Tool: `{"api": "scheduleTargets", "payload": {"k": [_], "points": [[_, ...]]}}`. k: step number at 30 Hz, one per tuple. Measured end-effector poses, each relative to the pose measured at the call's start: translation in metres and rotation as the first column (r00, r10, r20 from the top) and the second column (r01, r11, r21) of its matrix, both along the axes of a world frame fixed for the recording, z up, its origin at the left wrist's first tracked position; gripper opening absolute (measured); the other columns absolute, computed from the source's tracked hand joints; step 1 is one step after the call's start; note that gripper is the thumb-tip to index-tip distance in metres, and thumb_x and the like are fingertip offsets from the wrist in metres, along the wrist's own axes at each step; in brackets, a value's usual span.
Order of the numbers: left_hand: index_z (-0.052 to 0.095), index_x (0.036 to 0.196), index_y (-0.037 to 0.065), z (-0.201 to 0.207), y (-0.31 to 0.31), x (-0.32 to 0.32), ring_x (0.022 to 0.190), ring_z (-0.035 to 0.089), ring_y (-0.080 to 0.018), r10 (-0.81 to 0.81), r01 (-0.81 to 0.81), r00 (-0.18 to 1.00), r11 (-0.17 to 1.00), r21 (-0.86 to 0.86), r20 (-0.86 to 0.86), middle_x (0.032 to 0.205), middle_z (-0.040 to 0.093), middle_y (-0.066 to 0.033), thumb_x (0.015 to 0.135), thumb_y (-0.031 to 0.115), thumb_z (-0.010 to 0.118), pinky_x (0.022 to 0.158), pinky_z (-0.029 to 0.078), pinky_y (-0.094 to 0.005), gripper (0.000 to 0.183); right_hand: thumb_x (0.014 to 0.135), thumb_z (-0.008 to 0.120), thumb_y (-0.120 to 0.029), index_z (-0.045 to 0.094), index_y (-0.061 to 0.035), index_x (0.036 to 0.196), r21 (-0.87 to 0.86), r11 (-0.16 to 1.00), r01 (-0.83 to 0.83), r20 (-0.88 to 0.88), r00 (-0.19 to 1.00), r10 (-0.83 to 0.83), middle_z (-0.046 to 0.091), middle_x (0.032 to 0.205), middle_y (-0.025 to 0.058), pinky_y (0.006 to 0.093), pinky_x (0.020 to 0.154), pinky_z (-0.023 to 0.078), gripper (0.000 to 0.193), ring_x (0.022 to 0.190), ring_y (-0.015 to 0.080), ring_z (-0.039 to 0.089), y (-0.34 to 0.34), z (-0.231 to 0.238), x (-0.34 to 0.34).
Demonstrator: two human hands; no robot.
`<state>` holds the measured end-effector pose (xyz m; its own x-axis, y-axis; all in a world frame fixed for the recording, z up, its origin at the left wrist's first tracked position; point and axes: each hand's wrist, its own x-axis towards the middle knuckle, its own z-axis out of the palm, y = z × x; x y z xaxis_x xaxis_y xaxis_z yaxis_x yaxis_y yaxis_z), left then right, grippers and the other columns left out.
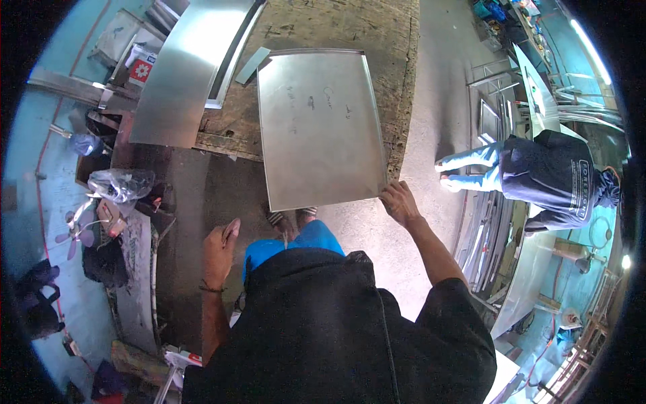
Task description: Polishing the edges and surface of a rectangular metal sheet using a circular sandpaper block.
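Silvery sheet metal forms a shallow tray [319, 135], with a narrow raised lip along its far edge and right edge and a few dark handwritten marks on its face. Its far part lies over the wooden workbench [397, 60], toward the right edge of the surface, while its near part juts out past the surface's near edge, above the person's sandalled feet. At the tray's near right corner, the right hand [400, 202] has its fingers closed on the metal. The left hand [219, 252] is off the tray, well apart from its near left corner; its fingers are curled in toward the thumb, and I cannot tell whether anything sits between them. A dark band [211, 289] circles the left wrist. Just beside the tray's far left corner, a small pale strip [253, 65] lies aslant on the surface. Along the surface's left side, a long shiny panel [178, 81] reaches out over the left edge, with a metal frame [232, 57] just to its right. Well beyond the right edge, a co-worker [545, 175] in a dark top bends near long metal lengths [479, 242].
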<state>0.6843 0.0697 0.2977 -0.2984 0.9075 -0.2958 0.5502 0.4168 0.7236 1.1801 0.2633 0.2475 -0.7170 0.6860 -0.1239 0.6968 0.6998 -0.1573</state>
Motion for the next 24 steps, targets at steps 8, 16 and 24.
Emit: {"api": "scheduleTargets", "payload": {"k": [8,16,24], "points": [[0.072,0.119,0.001,0.031,0.02,0.01,0.097,0.069,-0.0344,-0.067,0.062,0.996,0.995,-0.082,-0.064,0.106,0.07,-0.0212,0.104,0.035,0.062,0.083,0.053,-0.0423,0.039,0.087,0.068,-0.012,0.069,-0.0096,0.098,0.055,0.994,0.092,-0.123,0.989,-0.084,0.068,0.108,0.0074,0.0447,0.096,0.048,0.011,0.109,0.0272,0.062,-0.004,0.012,-0.007],[0.073,0.118,0.002,0.031,0.02,0.018,0.088,0.068,-0.0382,-0.066,0.066,0.997,0.998,-0.006,-0.033,0.097,0.068,-0.0214,0.102,0.027,0.065,0.078,0.052,-0.0447,0.03,0.089,0.069,-0.013,0.071,-0.0101,0.097,0.05,0.997,0.066,-0.114,0.992,-0.06,0.069,0.108,0.0062,0.0434,0.096,0.048,0.009,0.109,0.0261,0.063,-0.003,0.012,-0.001],[0.073,0.107,0.002,0.051,0.096,0.08,0.091,0.067,-0.042,-0.414,0.415,0.91,0.906,0.086,-0.038,0.098,0.068,-0.0219,0.099,0.023,0.063,0.077,0.052,-0.0505,0.024,0.085,0.075,-0.011,0.071,-0.0083,0.105,0.092,0.95,0.299,-0.329,0.91,-0.254,0.069,0.107,0.0101,0.0439,0.094,0.048,0.02,0.105,0.0295,0.065,0.02,0.025,0.004]]}}
